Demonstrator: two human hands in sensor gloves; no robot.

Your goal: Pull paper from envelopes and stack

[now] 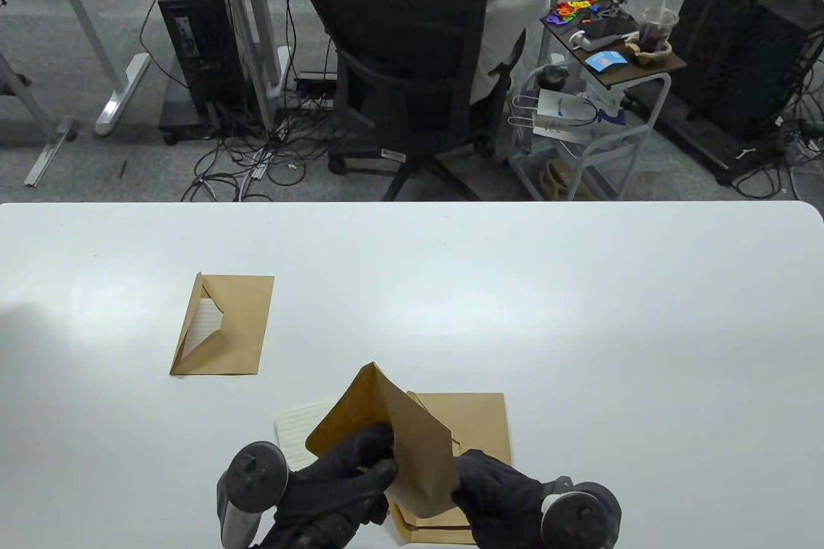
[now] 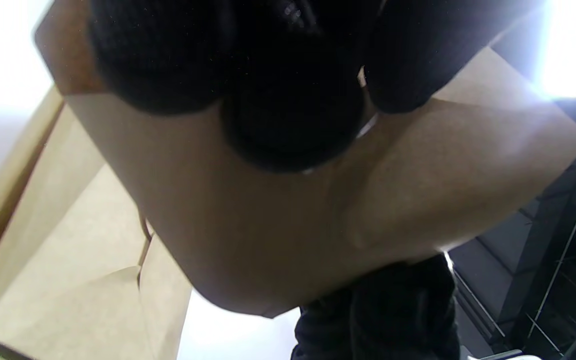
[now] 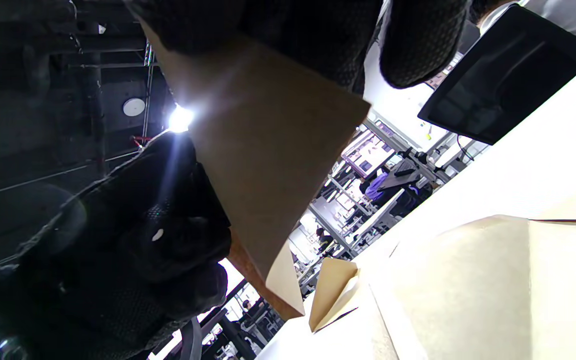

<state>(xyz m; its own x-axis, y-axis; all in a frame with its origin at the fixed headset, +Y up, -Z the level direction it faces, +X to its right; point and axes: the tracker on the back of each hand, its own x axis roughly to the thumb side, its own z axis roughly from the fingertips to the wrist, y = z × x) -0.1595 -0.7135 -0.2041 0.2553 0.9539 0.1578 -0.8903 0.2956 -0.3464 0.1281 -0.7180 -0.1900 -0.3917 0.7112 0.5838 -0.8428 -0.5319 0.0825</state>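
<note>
Both hands hold one brown envelope point(image 1: 393, 433) lifted off the table near its front edge. My left hand point(image 1: 351, 475) grips its left side with fingers at the opening; a sliver of white paper shows between them. My right hand point(image 1: 492, 491) pinches its lower right edge. In the left wrist view the envelope point(image 2: 278, 220) fills the frame under my fingers point(image 2: 288, 100). In the right wrist view it point(image 3: 268, 150) hangs from my fingers point(image 3: 418, 45). Lined white paper point(image 1: 296, 427) lies flat under my left hand. More brown envelopes point(image 1: 476, 427) lie stacked below.
Another brown envelope point(image 1: 225, 325) with its flap open and lined paper showing lies at the left middle of the white table point(image 1: 579, 330). Beyond the far edge are an office chair point(image 1: 412, 79) with a seated person and a small cart point(image 1: 599, 98).
</note>
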